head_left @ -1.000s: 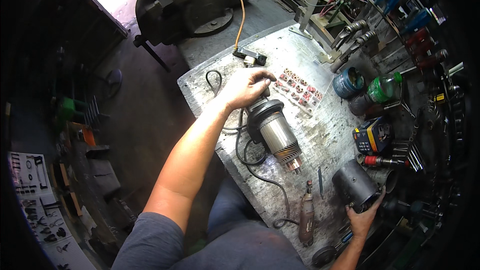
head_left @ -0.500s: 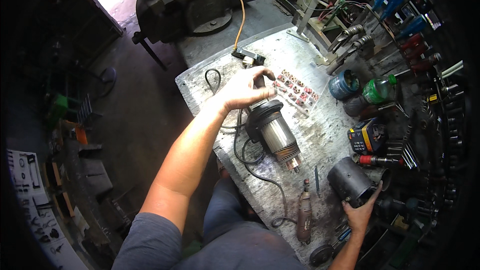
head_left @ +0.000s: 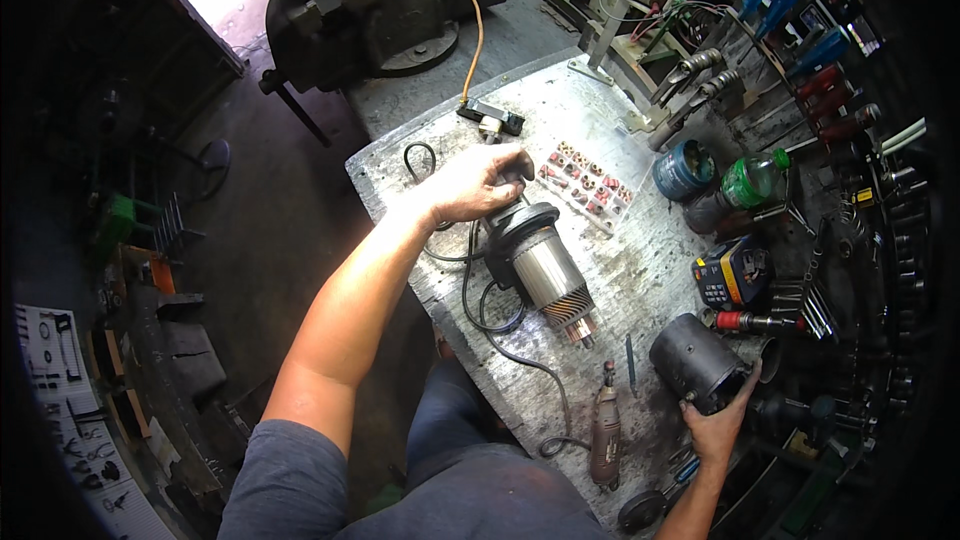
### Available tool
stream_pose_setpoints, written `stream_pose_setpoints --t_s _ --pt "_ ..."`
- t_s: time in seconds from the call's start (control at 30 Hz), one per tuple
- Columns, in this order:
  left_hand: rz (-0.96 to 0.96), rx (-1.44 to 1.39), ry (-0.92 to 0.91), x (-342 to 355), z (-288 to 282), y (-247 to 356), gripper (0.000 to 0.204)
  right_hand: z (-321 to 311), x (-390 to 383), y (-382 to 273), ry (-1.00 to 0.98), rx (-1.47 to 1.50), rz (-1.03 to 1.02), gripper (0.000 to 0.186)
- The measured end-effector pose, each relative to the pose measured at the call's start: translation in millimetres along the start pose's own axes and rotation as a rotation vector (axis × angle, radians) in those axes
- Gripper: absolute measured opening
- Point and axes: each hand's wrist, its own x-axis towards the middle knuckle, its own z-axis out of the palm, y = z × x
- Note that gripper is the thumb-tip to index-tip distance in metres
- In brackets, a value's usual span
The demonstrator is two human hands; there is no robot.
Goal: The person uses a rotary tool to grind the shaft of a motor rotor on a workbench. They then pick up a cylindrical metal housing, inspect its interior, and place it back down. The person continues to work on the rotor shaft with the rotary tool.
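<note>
At the near end of the bench (head_left: pixel 640 285), the right hand (head_left: pixel 715 432) reaches in from the lower edge, thumb and fingers spread to opposite sides and clamped on the open end of a dark cylindrical housing (head_left: pixel 690 355), which lies tilted on the right side of the bench. Just to its left are a rotary tool (head_left: pixel 606 440), lying lengthwise, and a slim dark rod (head_left: pixel 631 365) near the tool's tip. The tool's black cord (head_left: pixel 567 410) runs leftward and up in loops. Farther off, near the middle of the bench, an armature (head_left: pixel 548 270) lies aslant, its copper end toward the person and its black collar away. The left hand (head_left: pixel 485 183) is at that far end, fingers and thumb curled together on the part beyond the collar; how firmly, I cannot tell. To the right, beyond the housing, lie a red-handled tool (head_left: pixel 755 322) and a black-and-yellow box (head_left: pixel 730 275). Beyond the armature's right side sits a clear compartment tray (head_left: pixel 590 180) of small reddish bits, with a blue tub (head_left: pixel 680 175) and a green bottle (head_left: pixel 752 180) farther right. Past the left hand, an orange cable (head_left: pixel 477 40) meets a black connector (head_left: pixel 505 120), and a large dark vise (head_left: pixel 365 30) stands behind.
</note>
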Motion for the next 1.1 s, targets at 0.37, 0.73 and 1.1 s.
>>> stream_pose_setpoints --t_s 0.37,0.73,1.1 --pt "-0.016 -0.041 0.041 -1.7 4.3 -0.9 0.025 -0.4 -8.7 17.3 0.000 0.069 0.036 0.154" --pt "-0.081 -0.321 0.097 -2.3 16.0 -18.5 0.015 -1.7 -17.8 63.2 -0.028 0.235 -0.007 0.163" --pt "-0.155 -0.335 0.143 -4.9 17.3 -29.3 0.014 0.6 -23.7 70.3 -0.062 0.438 0.063 0.165"
